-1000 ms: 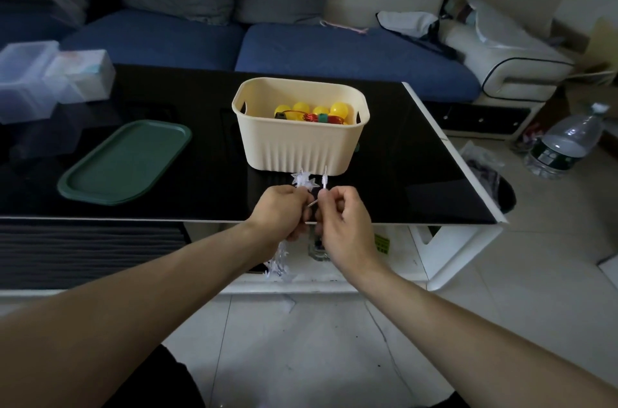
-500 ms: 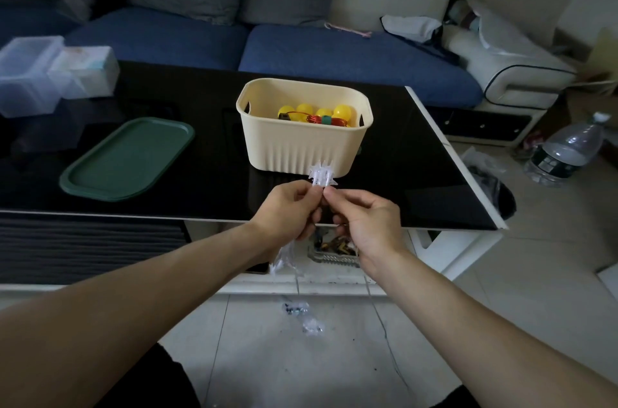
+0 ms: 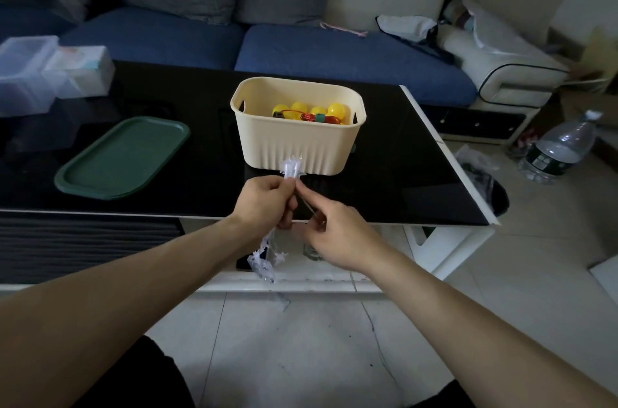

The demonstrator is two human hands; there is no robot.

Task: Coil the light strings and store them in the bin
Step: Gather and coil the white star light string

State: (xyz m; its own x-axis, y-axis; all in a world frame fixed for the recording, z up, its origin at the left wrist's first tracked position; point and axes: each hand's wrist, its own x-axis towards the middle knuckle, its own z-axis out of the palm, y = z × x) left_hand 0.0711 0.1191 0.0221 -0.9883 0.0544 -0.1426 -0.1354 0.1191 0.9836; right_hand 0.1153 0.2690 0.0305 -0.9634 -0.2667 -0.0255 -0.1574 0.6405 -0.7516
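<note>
Both hands' fingers (image 3: 290,183) pinch the light string (image 3: 293,169) before the bin (image 3: 297,150).

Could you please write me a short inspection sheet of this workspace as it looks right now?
Surface: glossy black table, white edge.
Job's things: cream bin on the table holding yellow bulbs with coiled wire; clear star light string bunched above the hands, its tail hanging below the table edge.
Clutter: green tray, clear plastic boxes at the table's far left.
Grippers: left hand grips the star bundle; right hand pinches its thin wire.
Cables: thin wire trailing to the floor.
Surroundings: blue sofa, water bottle on the tiled floor.
</note>
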